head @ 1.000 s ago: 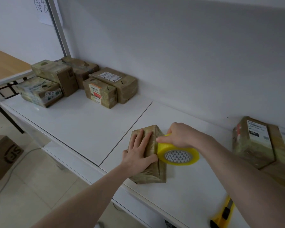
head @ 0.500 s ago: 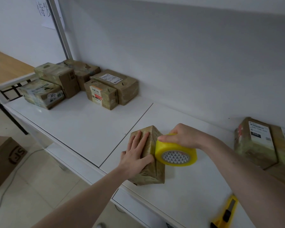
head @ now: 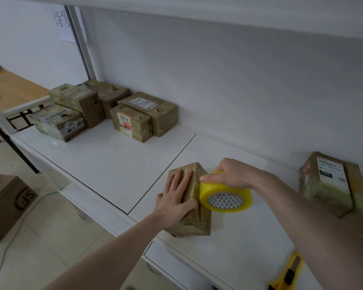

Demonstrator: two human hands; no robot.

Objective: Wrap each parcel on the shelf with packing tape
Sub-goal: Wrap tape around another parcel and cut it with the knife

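A small brown parcel (head: 194, 222), tape-covered, lies near the front edge of the white shelf (head: 117, 162). My left hand (head: 175, 197) presses flat on its top, fingers straight. My right hand (head: 233, 174) grips a yellow roll of packing tape (head: 225, 197) from above and holds it against the parcel's right side. Several other taped parcels (head: 132, 123) stand grouped at the back left of the shelf. Two more parcels (head: 327, 183) sit at the right edge of view.
A yellow utility knife (head: 289, 275) lies on the shelf at the lower right. A large cardboard box (head: 6, 204) stands on the tiled floor at the left. An upper shelf board runs overhead. A wooden table (head: 13, 88) stands beyond the shelf's left end.
The tape roll has slid down and toward me along the parcel's right side with my right hand. My left hand has stayed pressed on the parcel.
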